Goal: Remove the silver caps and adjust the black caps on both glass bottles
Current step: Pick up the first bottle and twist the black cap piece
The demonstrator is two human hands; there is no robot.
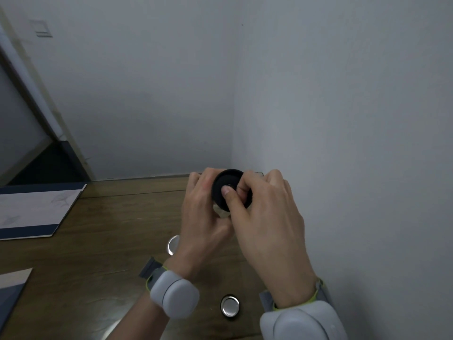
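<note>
Head view: glass bottle (221,212) held above the table (110,229), tilted, long axis toward the camera, black cap (229,186) facing it; round, matte. Left hand (203,217) wraps the bottle; right hand (267,217) pinches the cap. Two silver caps (230,307) (173,244) lie on the table nearer the camera than the bottle.
</note>
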